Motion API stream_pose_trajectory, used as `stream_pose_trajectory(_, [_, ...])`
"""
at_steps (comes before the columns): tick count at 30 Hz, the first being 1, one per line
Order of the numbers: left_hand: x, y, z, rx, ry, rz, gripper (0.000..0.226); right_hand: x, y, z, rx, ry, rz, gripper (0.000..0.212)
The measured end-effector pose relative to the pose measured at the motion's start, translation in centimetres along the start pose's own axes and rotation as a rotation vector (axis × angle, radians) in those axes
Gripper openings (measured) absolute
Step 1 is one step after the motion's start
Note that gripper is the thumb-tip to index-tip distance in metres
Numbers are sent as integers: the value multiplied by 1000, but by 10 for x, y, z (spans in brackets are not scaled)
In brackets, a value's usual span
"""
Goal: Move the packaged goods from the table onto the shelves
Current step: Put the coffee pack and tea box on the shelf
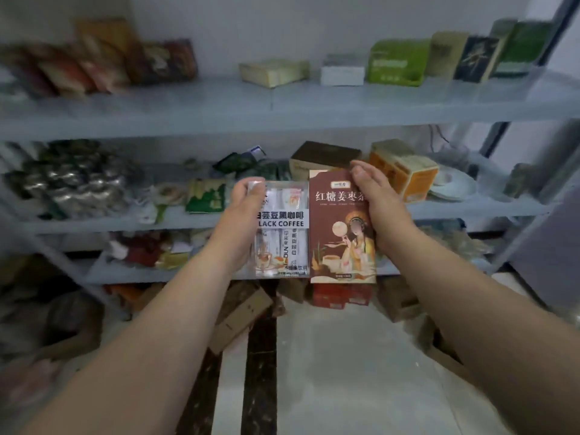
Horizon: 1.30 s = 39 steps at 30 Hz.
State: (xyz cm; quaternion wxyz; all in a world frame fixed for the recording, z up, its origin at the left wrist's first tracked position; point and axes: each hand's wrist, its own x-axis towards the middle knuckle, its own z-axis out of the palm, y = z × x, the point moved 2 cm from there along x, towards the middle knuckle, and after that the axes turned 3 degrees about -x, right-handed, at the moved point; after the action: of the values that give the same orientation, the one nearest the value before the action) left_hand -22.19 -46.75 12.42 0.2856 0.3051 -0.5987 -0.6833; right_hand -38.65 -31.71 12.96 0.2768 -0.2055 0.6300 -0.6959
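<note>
My left hand grips a clear pack of black coffee sticks by its left edge, thumb over the top corner. Beside it, my right hand holds a red-brown tea box with a painted figure, fingers curled round its right edge. Both packs are upright, side by side, in front of the middle shelf of a grey rack.
The top shelf carries green and beige boxes and red packets. On the middle shelf are foil bags, green packets, an orange box and white plates. Cardboard boxes and red cartons lie on the floor under the rack.
</note>
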Motion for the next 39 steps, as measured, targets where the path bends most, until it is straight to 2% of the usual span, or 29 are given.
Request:
stream_pose_trajectory(2, [13, 19, -57, -16, 92, 42, 15, 18, -6, 63, 3, -81, -22, 32])
stream_pose_trajectory(7, [35, 69, -171, -3, 286, 126, 25, 55, -26, 199, 49, -274, -45, 32])
stream_pose_trajectory(16, [97, 128, -278, -24, 489, 208, 22, 139, -57, 348, 95, -496, -121, 32])
stream_pose_trajectory(22, [178, 174, -301, 0, 507, 308, 33, 234, -92, 402, 154, -551, -228, 28])
stream_pose_trajectory(28, [265, 218, -297, 98, 491, 406, 36, 334, -128, 430, 190, -497, -346, 24])
stream_pose_trajectory(34, [353, 211, -314, 83, 531, 470, 41, 409, -136, 437, -13, -471, -544, 20])
stream_pose_trajectory(39, [414, 194, -325, 393, 446, 480, 41, 455, -118, 433, -255, -342, -678, 23])
